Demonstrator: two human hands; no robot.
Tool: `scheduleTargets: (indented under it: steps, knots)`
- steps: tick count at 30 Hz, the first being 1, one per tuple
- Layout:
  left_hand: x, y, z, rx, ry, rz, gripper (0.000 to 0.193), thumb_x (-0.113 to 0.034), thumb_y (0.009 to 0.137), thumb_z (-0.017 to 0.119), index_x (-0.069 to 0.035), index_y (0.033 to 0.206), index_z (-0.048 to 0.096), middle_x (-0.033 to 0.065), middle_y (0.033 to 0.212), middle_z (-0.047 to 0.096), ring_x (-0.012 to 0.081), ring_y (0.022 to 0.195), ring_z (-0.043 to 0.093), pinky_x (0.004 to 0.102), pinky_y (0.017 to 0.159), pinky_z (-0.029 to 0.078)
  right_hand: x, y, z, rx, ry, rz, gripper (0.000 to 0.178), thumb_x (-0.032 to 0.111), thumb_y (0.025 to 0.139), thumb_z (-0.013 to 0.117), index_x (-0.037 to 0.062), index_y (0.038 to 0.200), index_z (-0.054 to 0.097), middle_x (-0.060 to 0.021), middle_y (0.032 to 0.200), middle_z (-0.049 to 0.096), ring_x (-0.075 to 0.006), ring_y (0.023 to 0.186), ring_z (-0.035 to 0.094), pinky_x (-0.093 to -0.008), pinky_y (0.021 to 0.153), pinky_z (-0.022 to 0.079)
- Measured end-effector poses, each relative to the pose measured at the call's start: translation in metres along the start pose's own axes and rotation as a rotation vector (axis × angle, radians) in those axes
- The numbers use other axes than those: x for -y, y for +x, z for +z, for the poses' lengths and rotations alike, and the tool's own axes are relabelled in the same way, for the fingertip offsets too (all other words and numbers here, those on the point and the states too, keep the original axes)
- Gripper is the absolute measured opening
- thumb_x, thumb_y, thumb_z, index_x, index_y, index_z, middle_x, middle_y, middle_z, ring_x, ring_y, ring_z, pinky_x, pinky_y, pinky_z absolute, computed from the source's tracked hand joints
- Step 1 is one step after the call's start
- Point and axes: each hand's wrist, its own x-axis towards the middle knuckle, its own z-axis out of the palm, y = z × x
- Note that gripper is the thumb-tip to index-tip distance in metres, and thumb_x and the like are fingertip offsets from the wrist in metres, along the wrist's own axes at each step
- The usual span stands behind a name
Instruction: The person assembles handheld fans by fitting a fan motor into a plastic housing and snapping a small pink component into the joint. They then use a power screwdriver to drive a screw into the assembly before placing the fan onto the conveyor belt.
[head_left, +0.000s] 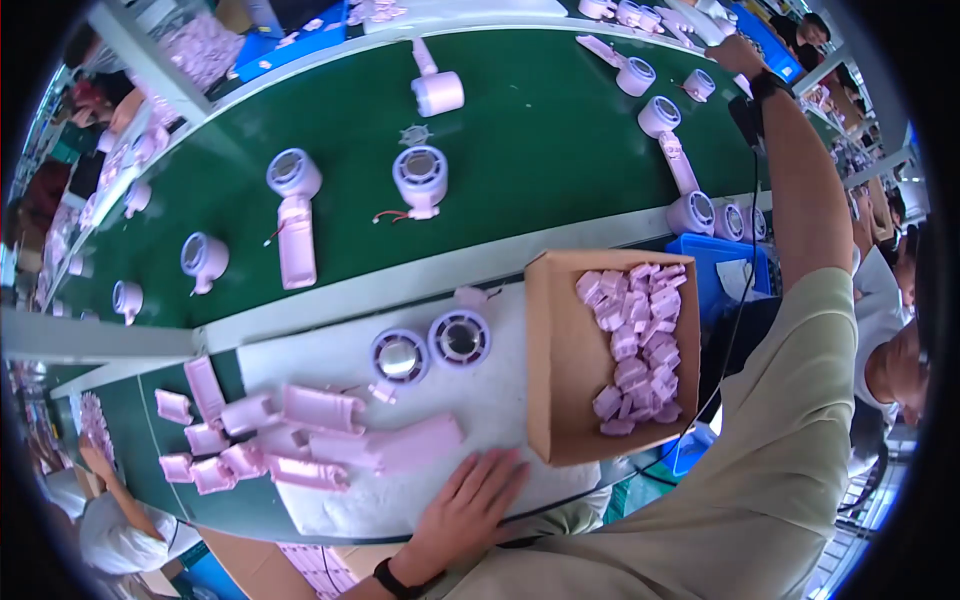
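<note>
My left hand (470, 515) lies flat with fingers stretched on the white mat (375, 505), holding nothing. Just beyond its fingertips is a pink curved shell piece (420, 443), among several similar plastic shells (320, 410). Two round pink fan heads (399, 357) sit side by side farther up the mat. At the far upper right, my right hand (735, 58) reaches across the green conveyor belt (540, 130) near its far edge, close to pink parts. Its fingers are too small and partly hidden to show a grip. A dark device on a cable hangs at that wrist.
A cardboard box (540, 350) with small pink parts stands right of the mat, beside a blue bin (725, 262). Fan heads, some with handles (297, 240), are spread along the belt. A grey frame bar (100, 335) crosses at left. Other people work around.
</note>
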Motion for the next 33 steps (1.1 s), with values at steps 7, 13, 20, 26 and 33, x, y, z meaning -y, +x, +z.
scheduleTargets:
  steps: [7, 13, 20, 26, 33]
  knots:
    - [0.022, -0.001, 0.015, 0.098, 0.191, 0.225, 0.033, -0.033, 0.091, 0.054, -0.019, 0.121, 0.059, 0.0135, 0.145, 0.045, 0.0309, 0.134, 0.041, 0.0532, 0.112, 0.031, -0.149, 0.034, 0.149, -0.109, -0.059, 0.274, 0.083, 0.063, 0.075, 0.067, -0.0045, 0.122, 0.057, -0.0246, 0.099, 0.069, -0.0352, 0.088, 0.069, -0.0456, 0.081, 0.053]
    - [0.032, -0.009, 0.025, 0.028, 0.066, 0.21, 0.034, -0.034, 0.09, 0.055, -0.02, 0.121, 0.059, 0.0109, 0.144, 0.047, 0.0292, 0.133, 0.042, 0.0519, 0.111, 0.032, -0.147, 0.063, 0.193, -0.467, -0.199, 0.148, 0.096, 0.063, 0.072, 0.07, 0.0013, 0.139, 0.04, -0.0216, 0.103, 0.068, -0.0349, 0.087, 0.068, -0.043, 0.08, 0.054]
    - [0.035, -0.008, 0.007, -0.011, 0.19, 0.198, 0.037, -0.036, 0.092, 0.054, -0.021, 0.126, 0.057, 0.011, 0.145, 0.046, 0.0287, 0.134, 0.041, 0.0514, 0.112, 0.031, -0.024, 0.023, 0.066, -0.155, 0.345, 0.576, 0.092, 0.056, 0.062, 0.078, 0.0067, 0.135, 0.05, -0.0221, 0.115, 0.065, -0.0321, 0.099, 0.067, -0.0394, 0.08, 0.055]
    - [0.032, -0.011, 0.009, 0.044, -0.073, 0.218, 0.076, -0.052, 0.079, 0.064, -0.011, 0.14, 0.046, 0.0129, 0.152, 0.036, 0.0291, 0.139, 0.035, 0.0499, 0.116, 0.024, 0.073, 0.011, -0.039, -0.343, 0.828, 0.077, 0.061, 0.043, 0.077, 0.076, 0.0032, 0.119, 0.059, -0.015, 0.104, 0.069, -0.0193, 0.08, 0.069, -0.0297, 0.067, 0.053]
    - [0.031, -0.014, 0.011, -0.561, -0.078, 0.259, 0.056, -0.031, 0.078, 0.075, -0.007, 0.124, 0.054, 0.0127, 0.13, 0.052, 0.0311, 0.119, 0.049, 0.0499, 0.106, 0.038, 0.38, -0.325, -0.208, -0.137, 1.518, -0.069, 0.042, 0.033, 0.089, 0.066, 0.0027, 0.117, 0.058, -0.0092, 0.101, 0.066, -0.0192, 0.077, 0.069, -0.025, 0.067, 0.055]
